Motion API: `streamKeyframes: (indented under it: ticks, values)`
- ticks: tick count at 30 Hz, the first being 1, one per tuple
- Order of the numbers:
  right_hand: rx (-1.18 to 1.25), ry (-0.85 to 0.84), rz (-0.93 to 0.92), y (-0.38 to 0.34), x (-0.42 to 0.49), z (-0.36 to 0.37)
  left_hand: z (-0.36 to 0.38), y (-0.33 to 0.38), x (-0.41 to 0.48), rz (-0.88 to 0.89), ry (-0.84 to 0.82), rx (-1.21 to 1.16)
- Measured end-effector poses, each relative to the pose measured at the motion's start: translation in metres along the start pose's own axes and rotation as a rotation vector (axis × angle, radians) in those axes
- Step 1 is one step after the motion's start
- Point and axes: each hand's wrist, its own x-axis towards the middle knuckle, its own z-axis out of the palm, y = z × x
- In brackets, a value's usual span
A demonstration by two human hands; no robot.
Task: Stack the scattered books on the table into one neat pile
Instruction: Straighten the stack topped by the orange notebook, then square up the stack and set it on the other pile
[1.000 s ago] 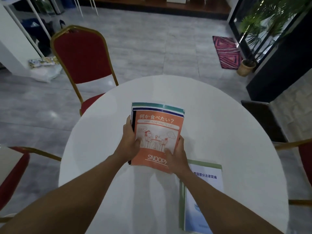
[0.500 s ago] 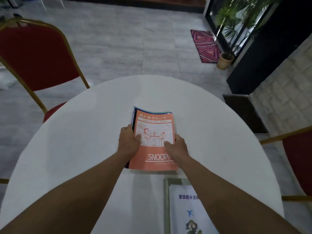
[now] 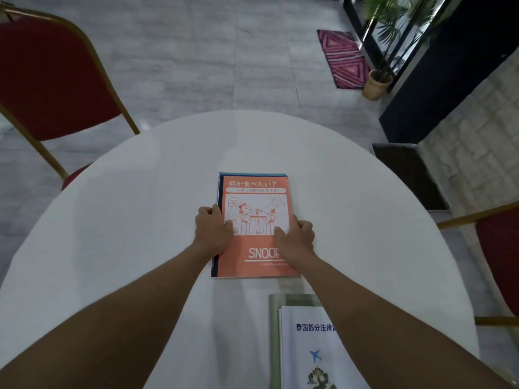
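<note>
Head view: we find left hand [image 3: 213, 230], right hand [image 3: 298, 239] gripping pile [image 3: 247, 265] sides. Risk: uneven release could skew pile; white book [image 3: 304, 346] near right unstacked.

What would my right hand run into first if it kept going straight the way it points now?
The orange book: your right hand holds its right edge and points diagonally across the cover. Past that, only white table seems to lie ahead, though depth is hard to judge.

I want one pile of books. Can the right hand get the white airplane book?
Probably yes. The white airplane book lies bare, nearer than the orange book that the right hand grips; letting go frees it.
</note>
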Motion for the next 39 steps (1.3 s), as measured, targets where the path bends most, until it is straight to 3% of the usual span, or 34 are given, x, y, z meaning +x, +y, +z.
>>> streamKeyframes:
  ticks: [6, 13, 19, 28, 39]
  values:
    - [0.003, -0.005, 0.039, -0.007, -0.012, -0.006, -0.012, 0.004, -0.011, 0.007, -0.107, 0.066]
    - [-0.038, 0.089, -0.082, 0.012, -0.059, -0.029, -0.028, 0.012, -0.065, 0.184, -0.082, 0.106]
    - [-0.092, 0.114, -0.072, 0.056, -0.110, -0.048, -0.025, 0.015, -0.134, 0.231, -0.303, 0.008]
    - [-0.070, 0.109, 0.096, 0.141, -0.163, -0.052, 0.023, 0.008, -0.220, 0.066, -0.471, 0.202]
    - [0.125, -0.014, 0.151, 0.180, -0.192, -0.033, 0.064, 0.020, -0.273, -0.097, -0.350, 0.068]
